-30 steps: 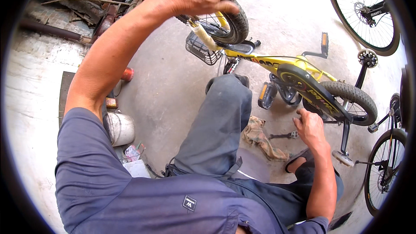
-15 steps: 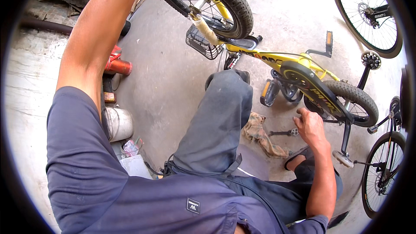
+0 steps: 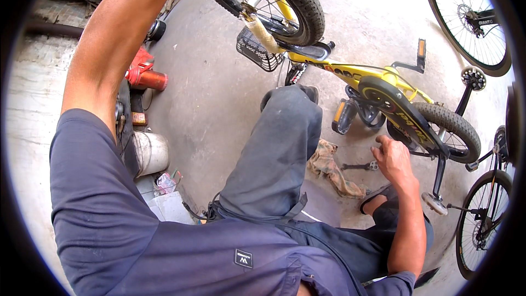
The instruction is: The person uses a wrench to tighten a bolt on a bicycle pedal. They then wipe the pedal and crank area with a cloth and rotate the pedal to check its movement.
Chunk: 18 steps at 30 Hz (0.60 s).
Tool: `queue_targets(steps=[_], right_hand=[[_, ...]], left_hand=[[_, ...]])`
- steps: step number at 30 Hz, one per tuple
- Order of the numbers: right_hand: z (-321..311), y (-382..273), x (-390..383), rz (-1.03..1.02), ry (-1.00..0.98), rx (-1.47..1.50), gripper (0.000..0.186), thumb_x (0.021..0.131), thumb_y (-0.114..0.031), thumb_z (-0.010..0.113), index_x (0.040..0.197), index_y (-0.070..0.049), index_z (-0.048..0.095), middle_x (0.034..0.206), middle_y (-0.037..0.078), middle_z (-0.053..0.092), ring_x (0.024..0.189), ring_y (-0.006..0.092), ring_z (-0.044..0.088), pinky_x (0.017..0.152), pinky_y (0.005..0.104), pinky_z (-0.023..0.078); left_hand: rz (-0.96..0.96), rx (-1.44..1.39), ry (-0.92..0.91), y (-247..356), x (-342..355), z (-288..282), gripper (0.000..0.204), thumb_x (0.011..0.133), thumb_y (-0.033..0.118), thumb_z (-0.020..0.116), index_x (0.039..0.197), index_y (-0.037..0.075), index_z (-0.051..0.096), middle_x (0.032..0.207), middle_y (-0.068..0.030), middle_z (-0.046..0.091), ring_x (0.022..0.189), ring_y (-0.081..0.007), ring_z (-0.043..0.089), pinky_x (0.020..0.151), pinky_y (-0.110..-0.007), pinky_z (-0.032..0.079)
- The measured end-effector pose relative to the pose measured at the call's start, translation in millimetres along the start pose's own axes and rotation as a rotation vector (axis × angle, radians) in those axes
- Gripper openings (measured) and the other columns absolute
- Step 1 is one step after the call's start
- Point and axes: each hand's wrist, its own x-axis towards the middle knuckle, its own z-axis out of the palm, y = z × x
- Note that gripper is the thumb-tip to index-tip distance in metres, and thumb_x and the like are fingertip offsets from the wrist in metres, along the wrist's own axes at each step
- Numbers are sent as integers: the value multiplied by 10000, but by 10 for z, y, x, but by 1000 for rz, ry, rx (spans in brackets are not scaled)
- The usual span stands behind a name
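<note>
A small yellow bicycle lies tipped on the floor ahead of me, its front wheel raised at the top and its rear wheel at the right. My left arm stretches up past the top edge beside the front wheel, and the hand at its end is outside the picture. My right hand is beside the black chain guard, over my bent leg. Its fingers are curled in loosely, and the palm is hidden, so whatever it may hold does not show. A black basket hangs near the front fork.
A camouflage rag and a loose crank arm lie between my legs and the bicycle. Other bicycle wheels stand along the right. At the left are a white bucket, a red cylinder and a pile of sticks.
My left upper arm has swung slightly outward to the left. The bicycle appears a little further right in the picture. My right hand stays in the same curled pose.
</note>
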Motion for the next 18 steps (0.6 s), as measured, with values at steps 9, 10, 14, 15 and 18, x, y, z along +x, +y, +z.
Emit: queue_targets(steps=[9, 10, 14, 15, 18], right_hand=[[-70, 5, -55, 18, -2, -1, 234, 795, -174, 656, 925, 16, 614, 720, 218, 621, 772, 398, 610, 704, 464, 470], [-73, -2, -47, 8, 2, -9, 235, 794, -172, 656, 929, 17, 616, 719, 219, 621, 775, 397, 612, 707, 463, 472], [-114, -40, -50, 18, -4, 0, 249, 791, -169, 654, 953, 18, 622, 736, 226, 630, 798, 395, 619, 722, 459, 476], [-160, -30, -66, 65, -28, -19, 261, 789, -171, 653, 967, 18, 626, 768, 233, 637, 819, 394, 623, 734, 461, 477], [-194, 17, -126, 48, 26, -15, 264, 789, -177, 652, 964, 20, 627, 788, 238, 640, 819, 395, 624, 739, 463, 477]], left_hand=[[-25, 63, 133, 167, -112, 77, 564, 937, 560, 427, 784, 77, 676, 723, -116, 618, 714, -253, 592, 690, -405, 459], [143, 217, 263, 50, -70, 96, 497, 936, 506, 446, 815, 87, 684, 735, -117, 623, 723, -266, 606, 683, -410, 468], [499, 497, 664, -206, -80, 316, 232, 906, 265, 530, 933, 107, 698, 769, -119, 628, 735, -313, 641, 661, -435, 495], [355, 191, 683, -145, -111, 443, 235, 905, 268, 532, 913, 98, 694, 776, -125, 631, 738, -321, 638, 669, -435, 491], [282, -16, 772, -207, -285, 507, 284, 919, 297, 501, 928, 69, 670, 840, -164, 644, 794, -341, 628, 718, -426, 477]])
